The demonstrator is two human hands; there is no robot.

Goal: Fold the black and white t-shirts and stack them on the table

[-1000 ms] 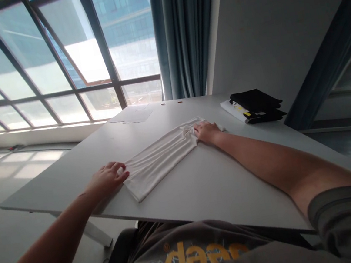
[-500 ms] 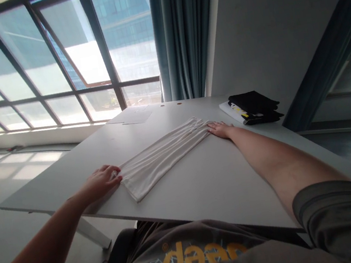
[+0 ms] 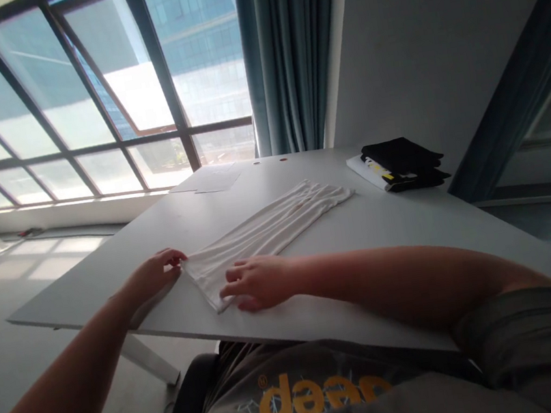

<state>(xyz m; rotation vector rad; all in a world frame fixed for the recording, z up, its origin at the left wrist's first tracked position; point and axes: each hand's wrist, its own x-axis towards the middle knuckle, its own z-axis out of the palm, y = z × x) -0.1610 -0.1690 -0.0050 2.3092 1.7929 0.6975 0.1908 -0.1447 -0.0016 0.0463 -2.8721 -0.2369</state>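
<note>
A white garment [image 3: 270,224], folded into a long strip with creases along its length, lies slantwise on the white table. Its exact kind cannot be made out. At its near left corner, my left hand [image 3: 154,276] pinches the edge between thumb and fingers. My right hand [image 3: 258,281] is over the near end of the cloth, fingers apart and curved, close to the lower corner. Whether its fingertips press on the fabric is hard to tell.
The white table [image 3: 387,231] has its front edge close to my body. A stack of folded black clothes [image 3: 401,163] sits at the far right. Flat sheets of paper [image 3: 214,180] lie at the far left. Behind are windows and a blue curtain [image 3: 287,60].
My right hand has left the garment's far end and come back to its near end. My left hand stays at the near left corner, its fingers now drawn into a pinch.
</note>
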